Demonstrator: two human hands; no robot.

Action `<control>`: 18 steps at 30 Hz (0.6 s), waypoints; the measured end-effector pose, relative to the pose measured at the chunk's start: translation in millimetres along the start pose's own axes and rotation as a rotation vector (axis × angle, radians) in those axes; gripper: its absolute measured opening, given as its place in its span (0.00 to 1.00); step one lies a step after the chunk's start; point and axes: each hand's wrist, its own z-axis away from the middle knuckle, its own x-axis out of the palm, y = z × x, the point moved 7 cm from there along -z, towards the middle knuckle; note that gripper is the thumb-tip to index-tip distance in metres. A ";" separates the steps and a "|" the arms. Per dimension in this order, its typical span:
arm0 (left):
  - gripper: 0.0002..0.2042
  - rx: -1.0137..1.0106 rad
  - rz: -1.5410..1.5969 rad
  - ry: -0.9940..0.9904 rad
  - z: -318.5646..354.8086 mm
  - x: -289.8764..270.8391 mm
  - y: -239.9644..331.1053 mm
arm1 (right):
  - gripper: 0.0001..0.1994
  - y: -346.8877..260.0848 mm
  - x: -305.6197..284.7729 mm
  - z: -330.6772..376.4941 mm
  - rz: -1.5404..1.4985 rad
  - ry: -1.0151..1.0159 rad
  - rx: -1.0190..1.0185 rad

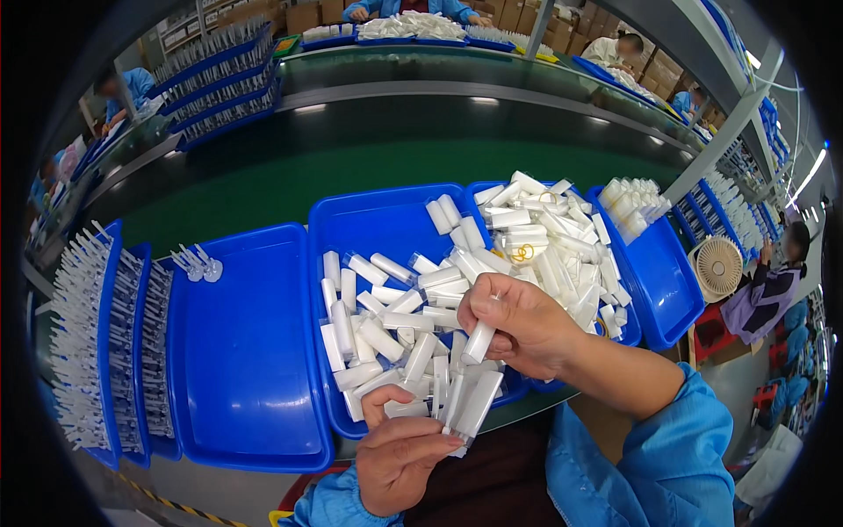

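My left hand (404, 457) is closed round the lower ends of white tube-shaped pieces (477, 402) with clear plastic edges, held upright; how many it grips I cannot tell. Just above, my right hand (522, 325) pinches a short white cylinder (479, 342) between thumb and fingers, its lower end pointing down toward those pieces. Both hands are over the near edge of a blue tray (378, 220), where many white cylinders with clear sleeves (380, 338) lie loose. Right of it, a second blue tray (634, 332) is heaped with similar white pieces (558, 237).
On the left, a blue tray (246, 351) holds a few stemmed white parts (198, 263) beside tilted trays full of stems (97, 342). Another blue tray (667, 299) and a small fan (717, 266) stand right. Beyond the green conveyor belt (395, 158), other people work.
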 end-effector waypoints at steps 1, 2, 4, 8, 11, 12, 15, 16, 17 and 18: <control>0.08 -0.001 0.012 0.000 0.0 0.6 -0.7 | 0.07 -0.1 0.3 -0.1 0.022 0.003 -0.001; 0.08 0.008 0.024 0.004 0.1 1.0 -0.7 | 0.06 -0.4 1.3 -0.1 0.044 0.005 -0.002; 0.08 0.029 0.050 0.012 0.2 2.3 -0.5 | 0.05 -0.7 3.0 1.5 0.062 0.000 0.002; 0.09 0.000 0.027 -0.033 -1.6 3.6 -4.6 | 0.06 -0.8 5.8 5.9 0.101 -0.042 0.027; 0.08 -0.013 0.031 -0.035 -1.8 4.0 -2.1 | 0.08 -8.5 10.8 10.0 0.461 -0.148 0.001; 0.07 -0.021 0.022 -0.042 -1.8 3.1 -2.0 | 0.08 -12.6 12.9 11.9 0.629 -0.195 -0.017; 0.06 -0.087 -0.013 -0.117 0.3 5.3 -10.1 | 0.09 -24.5 16.6 21.1 1.215 -0.262 0.034; 0.06 -0.115 -0.024 -0.152 1.0 7.0 -13.7 | 0.09 -23.1 15.4 23.9 1.215 -0.244 0.096; 0.07 -0.073 -0.019 -0.169 2.4 7.4 -11.1 | 0.09 -22.3 15.3 26.0 1.069 -0.265 0.086; 0.08 -0.030 -0.014 -0.186 5.1 7.8 -7.5 | 0.10 -20.9 14.1 28.7 0.922 -0.286 0.074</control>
